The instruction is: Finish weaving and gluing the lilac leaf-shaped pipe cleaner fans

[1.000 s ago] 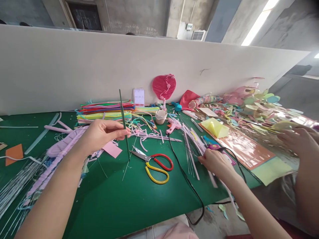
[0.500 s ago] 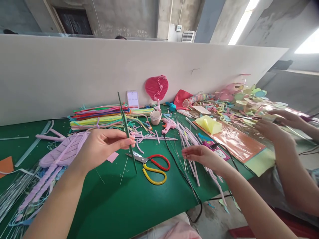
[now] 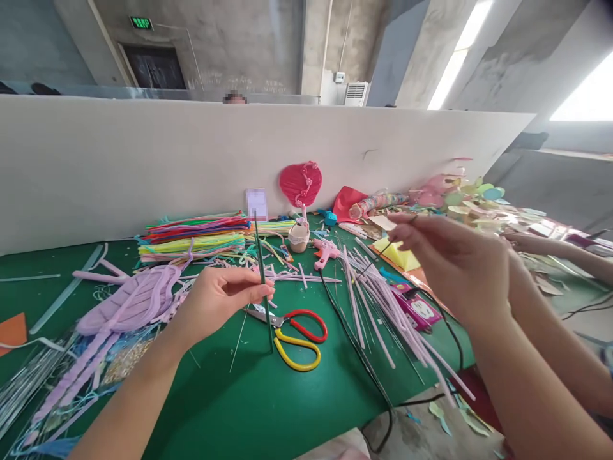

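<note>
My left hand pinches a thin green stick and holds it nearly upright over the green table. My right hand is raised at the right, fingers pinched on a thin dark wire that slants down toward a loose bundle of pale pink sticks. Red and yellow scissors lie just right of the green stick's lower end.
A stack of coloured pipe cleaners, a pink glue gun with a black cord, a small cup and a pink heart fan stand near the white partition. Paper scraps pile at right, where another person's hand works. Lilac pieces lie at left.
My right hand has lifted off the bundle of pink sticks and risen with a thin wire pinched in it. My left hand kept the green stick and drifted slightly right.
</note>
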The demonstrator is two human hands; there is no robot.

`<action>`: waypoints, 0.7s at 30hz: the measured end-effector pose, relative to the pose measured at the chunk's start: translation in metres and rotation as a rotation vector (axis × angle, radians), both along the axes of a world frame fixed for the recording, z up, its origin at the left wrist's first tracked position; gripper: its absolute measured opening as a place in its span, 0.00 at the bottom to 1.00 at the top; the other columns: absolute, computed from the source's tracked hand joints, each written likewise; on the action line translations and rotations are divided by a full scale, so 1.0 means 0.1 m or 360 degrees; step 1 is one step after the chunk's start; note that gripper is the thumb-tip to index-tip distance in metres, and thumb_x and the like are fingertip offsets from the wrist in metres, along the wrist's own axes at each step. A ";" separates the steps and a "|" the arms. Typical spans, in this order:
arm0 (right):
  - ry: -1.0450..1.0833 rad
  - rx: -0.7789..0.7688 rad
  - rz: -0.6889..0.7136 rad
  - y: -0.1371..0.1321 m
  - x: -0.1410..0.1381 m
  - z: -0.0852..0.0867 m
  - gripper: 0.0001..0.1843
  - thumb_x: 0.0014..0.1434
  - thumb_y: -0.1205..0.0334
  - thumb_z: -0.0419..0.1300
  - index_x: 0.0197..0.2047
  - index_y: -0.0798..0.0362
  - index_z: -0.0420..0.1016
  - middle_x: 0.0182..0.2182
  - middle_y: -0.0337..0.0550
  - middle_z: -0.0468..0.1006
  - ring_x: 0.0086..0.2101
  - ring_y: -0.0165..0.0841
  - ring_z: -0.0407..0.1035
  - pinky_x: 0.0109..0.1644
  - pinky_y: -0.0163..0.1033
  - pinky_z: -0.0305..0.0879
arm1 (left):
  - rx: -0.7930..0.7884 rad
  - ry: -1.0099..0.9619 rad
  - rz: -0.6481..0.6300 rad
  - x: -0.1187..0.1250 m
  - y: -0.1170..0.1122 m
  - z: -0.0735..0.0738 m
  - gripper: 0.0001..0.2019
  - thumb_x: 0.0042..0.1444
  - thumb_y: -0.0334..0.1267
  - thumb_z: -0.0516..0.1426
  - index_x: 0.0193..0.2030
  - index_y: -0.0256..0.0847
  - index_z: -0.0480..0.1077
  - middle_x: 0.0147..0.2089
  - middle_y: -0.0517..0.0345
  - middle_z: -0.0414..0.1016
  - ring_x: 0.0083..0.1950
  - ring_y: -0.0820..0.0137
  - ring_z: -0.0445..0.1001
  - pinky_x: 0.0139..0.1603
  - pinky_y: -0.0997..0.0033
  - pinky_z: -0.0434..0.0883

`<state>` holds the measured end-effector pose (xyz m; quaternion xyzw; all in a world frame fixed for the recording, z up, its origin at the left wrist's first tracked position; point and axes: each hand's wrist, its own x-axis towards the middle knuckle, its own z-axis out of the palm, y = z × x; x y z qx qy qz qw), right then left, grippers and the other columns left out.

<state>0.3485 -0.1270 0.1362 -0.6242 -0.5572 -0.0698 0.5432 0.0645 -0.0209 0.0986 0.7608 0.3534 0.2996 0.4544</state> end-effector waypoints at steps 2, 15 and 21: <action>0.0200 0.0069 0.0089 0.09 -0.11 0.23 0.11 0.57 0.54 0.64 0.41 0.49 0.81 0.28 0.40 0.80 0.28 0.32 0.74 0.35 0.40 0.74 | 0.0009 0.0015 0.0013 -0.01 0.00 0.00 0.12 0.50 0.48 0.64 0.34 0.42 0.80 0.35 0.57 0.82 0.37 0.66 0.79 0.38 0.74 0.76; 0.0624 -0.0256 0.1433 1.21 -1.55 0.33 0.08 0.54 0.59 0.64 0.34 0.55 0.80 0.30 0.40 0.81 0.31 0.31 0.77 0.37 0.37 0.77 | 0.0089 0.0056 0.0182 -0.56 0.26 0.22 0.13 0.51 0.47 0.63 0.29 0.37 0.79 0.28 0.54 0.78 0.33 0.67 0.74 0.35 0.71 0.71; 0.0357 -0.0323 0.1286 1.29 -1.67 0.27 0.09 0.56 0.58 0.62 0.32 0.54 0.81 0.25 0.38 0.79 0.30 0.33 0.76 0.34 0.37 0.74 | 0.0241 0.0080 0.0280 -0.58 0.30 0.17 0.10 0.51 0.43 0.62 0.25 0.38 0.76 0.25 0.60 0.73 0.29 0.70 0.71 0.31 0.74 0.68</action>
